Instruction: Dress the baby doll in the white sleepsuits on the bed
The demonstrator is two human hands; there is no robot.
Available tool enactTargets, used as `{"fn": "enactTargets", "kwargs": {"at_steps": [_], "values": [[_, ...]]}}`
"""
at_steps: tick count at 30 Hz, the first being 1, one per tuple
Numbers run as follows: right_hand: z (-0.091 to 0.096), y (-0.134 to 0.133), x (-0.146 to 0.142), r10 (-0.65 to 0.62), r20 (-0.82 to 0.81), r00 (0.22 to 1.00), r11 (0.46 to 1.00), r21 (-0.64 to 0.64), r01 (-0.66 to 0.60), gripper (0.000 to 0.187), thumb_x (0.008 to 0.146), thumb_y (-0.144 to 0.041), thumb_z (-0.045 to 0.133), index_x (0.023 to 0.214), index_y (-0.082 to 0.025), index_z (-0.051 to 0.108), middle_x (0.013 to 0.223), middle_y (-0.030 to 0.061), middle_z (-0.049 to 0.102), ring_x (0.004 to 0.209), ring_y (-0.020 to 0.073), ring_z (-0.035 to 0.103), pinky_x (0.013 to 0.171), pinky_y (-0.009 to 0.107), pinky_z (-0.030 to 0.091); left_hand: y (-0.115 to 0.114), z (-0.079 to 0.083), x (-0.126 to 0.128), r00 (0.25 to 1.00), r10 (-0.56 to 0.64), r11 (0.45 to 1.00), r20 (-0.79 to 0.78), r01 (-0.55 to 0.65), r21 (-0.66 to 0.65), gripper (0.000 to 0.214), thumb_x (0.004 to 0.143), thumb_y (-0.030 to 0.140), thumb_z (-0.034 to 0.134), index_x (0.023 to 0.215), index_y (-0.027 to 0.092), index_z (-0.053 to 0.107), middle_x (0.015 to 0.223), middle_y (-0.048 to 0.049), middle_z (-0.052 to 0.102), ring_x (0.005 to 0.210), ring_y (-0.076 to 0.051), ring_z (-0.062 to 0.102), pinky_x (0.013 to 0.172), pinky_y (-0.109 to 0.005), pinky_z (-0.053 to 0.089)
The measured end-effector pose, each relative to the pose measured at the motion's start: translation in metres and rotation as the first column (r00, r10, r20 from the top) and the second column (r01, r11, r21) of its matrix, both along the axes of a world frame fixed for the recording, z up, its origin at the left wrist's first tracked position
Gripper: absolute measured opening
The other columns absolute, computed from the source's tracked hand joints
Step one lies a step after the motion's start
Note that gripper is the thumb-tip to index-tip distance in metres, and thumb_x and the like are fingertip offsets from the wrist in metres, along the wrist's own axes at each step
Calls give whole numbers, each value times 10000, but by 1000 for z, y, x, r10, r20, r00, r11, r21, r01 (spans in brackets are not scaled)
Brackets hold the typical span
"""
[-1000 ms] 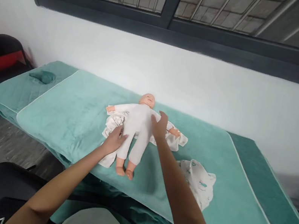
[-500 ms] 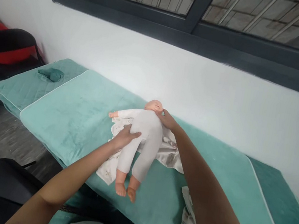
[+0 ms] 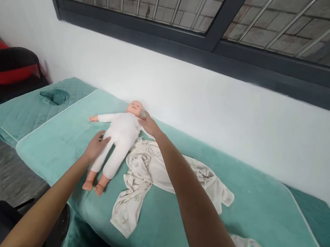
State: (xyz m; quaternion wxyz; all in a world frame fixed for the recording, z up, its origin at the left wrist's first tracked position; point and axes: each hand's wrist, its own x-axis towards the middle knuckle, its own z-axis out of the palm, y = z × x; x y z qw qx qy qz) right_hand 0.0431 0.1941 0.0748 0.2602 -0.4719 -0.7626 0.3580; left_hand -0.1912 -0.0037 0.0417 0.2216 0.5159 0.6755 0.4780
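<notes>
One left hand (image 3: 95,147) at 8 o'clock, right hand (image 3: 150,125) at 2, apart, grip unclear, touching white-bodied, pink-headed plastic doll (image 3: 122,129), face-up on teal plush bed (image 3: 62,131), 10 o'clock of cream printed cloth garment (image 3: 140,174); likely positioning, next calls for release.

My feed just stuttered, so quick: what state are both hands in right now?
Left hand: open, at the hip of the doll; firm grip cannot be told.
Right hand: open, at the doll's shoulder, near its head; firm grip cannot be told.

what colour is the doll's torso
The doll's torso is white, showing best in the head view.
</notes>
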Motion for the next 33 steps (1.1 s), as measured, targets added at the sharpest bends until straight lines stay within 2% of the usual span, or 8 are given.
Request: {"fn": "enactTargets", "kwargs": {"at_steps": [2, 5, 8, 11, 19, 24, 30, 33], "values": [[-8, -10, 12, -51, 240, 969, 985, 170, 10, 652, 970, -372, 539, 1539, -128, 337, 1442, 191, 554, 1297, 301, 525, 1101, 443, 402, -21, -2, 4, 961, 11, 1000, -275, -9, 10, 480, 938, 308, 565, 1382, 128, 545, 1379, -215, 599, 1286, -378, 562, 1083, -563, 430], [-17, -37, 50, -208, 523, 827, 923, 384, -10, 514, 1016, -299, 426, 1489, -102, 395, 1471, 222, 491, 1338, 314, 444, 1130, 442, 312, -63, 4, 30, 714, -249, 954, -654, 298, -38, 516, 921, 157, 541, 1433, 218, 518, 1519, -175, 491, 1451, -348, 408, 1174, -553, 347], [-23, -73, 95, -306, 668, 679, 917, 397, 22, 446, 1048, -292, 327, 1426, -81, 435, 1396, 236, 515, 1257, 302, 463, 1048, 409, 354, -100, 5, 66, 448, -444, 824, -776, 544, -157, 617, 902, 108, 551, 1483, 295, 465, 1575, -110, 445, 1508, -310, 334, 1233, -555, 267], [-25, -108, 128, -276, 761, 587, 947, 319, 31, 412, 1064, -336, 295, 1313, -92, 515, 1295, 218, 559, 1181, 282, 484, 950, 364, 403, -115, -5, 98, 393, -428, 817, -814, 554, -162, 675, 911, 60, 468, 1522, 340, 415, 1614, -78, 399, 1533, -313, 281, 1239, -618, 203], [-14, -196, 128, -73, 787, 612, 947, 247, -204, 258, 1026, -219, 423, 1214, -168, 592, 1230, 128, 606, 1116, 224, 552, 949, 315, 425, -90, -11, 155, 449, -345, 863, -824, 497, -90, 818, 837, 25, 464, 1604, 235, 272, 1664, -147, 276, 1553, -343, 201, 1216, -674, 136], [-11, -273, 121, 141, 750, 647, 764, 333, -553, 313, 1039, -153, 341, 1203, -211, 602, 1172, 105, 627, 1074, 223, 592, 875, 330, 477, -75, 4, 169, 495, -398, 829, -772, 555, -71, 520, 865, 79, 491, 1355, 213, 605, 1468, -154, 550, 1445, -337, 400, 1220, -632, 157], [15, -293, 138, -166, 748, 642, 956, 282, -81, 292, 1029, -286, 431, 1284, -187, 531, 1150, 136, 631, 907, 246, 659, 718, 345, 523, -70, 30, 161, 857, -273, 943, -436, 328, 54, 230, 871, 161, 531, 1032, 183, 693, 1066, -115, 700, 1109, -298, 604, 1044, -467, 423], [34, -282, 148, -263, 752, 604, 960, 265, 88, 329, 1011, -390, 487, 1237, -167, 574, 1167, 162, 624, 995, 296, 645, 763, 381, 532, -77, 52, 165, 988, -134, 979, -79, 144, 146, 216, 864, 157, 514, 1031, 174, 650, 1033, -67, 690, 1022, -250, 609, 960, -394, 468]]}}
